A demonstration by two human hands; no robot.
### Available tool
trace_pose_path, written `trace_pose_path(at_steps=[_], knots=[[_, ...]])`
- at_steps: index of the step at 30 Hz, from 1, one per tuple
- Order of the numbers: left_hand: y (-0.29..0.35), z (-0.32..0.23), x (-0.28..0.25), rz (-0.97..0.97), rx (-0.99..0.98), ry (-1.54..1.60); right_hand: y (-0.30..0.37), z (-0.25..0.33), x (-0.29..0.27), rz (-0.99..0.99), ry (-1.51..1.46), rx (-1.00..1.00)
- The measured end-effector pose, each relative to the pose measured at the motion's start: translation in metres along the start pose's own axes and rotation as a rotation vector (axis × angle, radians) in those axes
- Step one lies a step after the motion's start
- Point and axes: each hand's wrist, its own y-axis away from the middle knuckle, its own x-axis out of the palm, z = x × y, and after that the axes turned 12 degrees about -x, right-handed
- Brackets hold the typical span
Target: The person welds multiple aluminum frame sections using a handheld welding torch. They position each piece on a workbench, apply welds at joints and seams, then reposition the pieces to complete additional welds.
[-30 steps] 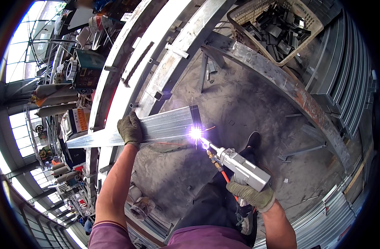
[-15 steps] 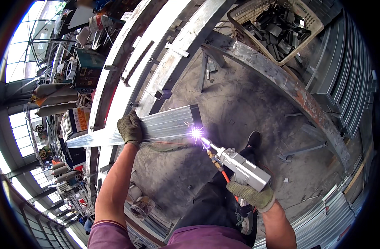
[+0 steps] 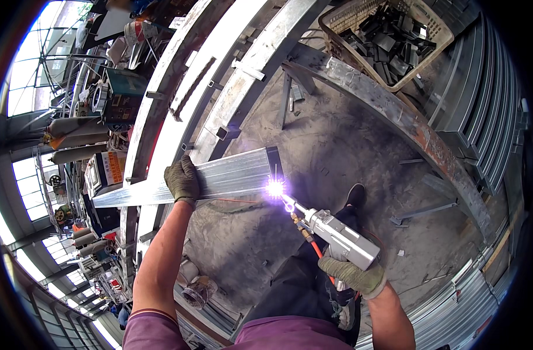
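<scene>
A long galvanized metal tube (image 3: 234,172) lies across the steel rails, its dark capped end toward the middle of the view. My gloved left hand (image 3: 182,179) is closed over the tube, gripping it from above. In my gloved right hand (image 3: 354,275) is a silver handheld laser welding gun (image 3: 343,238), with a brass fitting and an orange hose below its nozzle. The gun's tip meets the near corner of the tube's end, where a bright violet-white spark (image 3: 274,188) burns and hides the seam.
Steel rails (image 3: 254,70) with short tube stubs run along the left. A curved rusty beam (image 3: 389,102) arcs at the right. Beyond it stand a plastic crate (image 3: 441,44) of dark caps and stacked metal profiles (image 3: 482,99). My shoe (image 3: 356,194) is on the floor.
The spark stays at the tube's near corner, with its glow and flying streaks changed in shape. Both hands, the tube and the welding gun have hardly moved.
</scene>
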Motion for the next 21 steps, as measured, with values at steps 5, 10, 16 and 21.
trace_pose_path(at_steps=[5,10,16,21], knots=[[0.000,0.001,0.003,-0.004,-0.006,-0.006,-0.001,0.000,-0.001,0.007,-0.007,0.055],[-0.001,0.005,0.005,-0.010,-0.004,-0.015,0.001,-0.003,-0.002,0.013,-0.007,0.101],[-0.001,0.004,0.004,-0.006,-0.003,-0.001,-0.001,0.003,0.004,-0.046,-0.003,0.088],[0.000,-0.002,-0.001,0.033,-0.060,-0.012,0.003,-0.005,-0.004,0.018,0.007,0.102]])
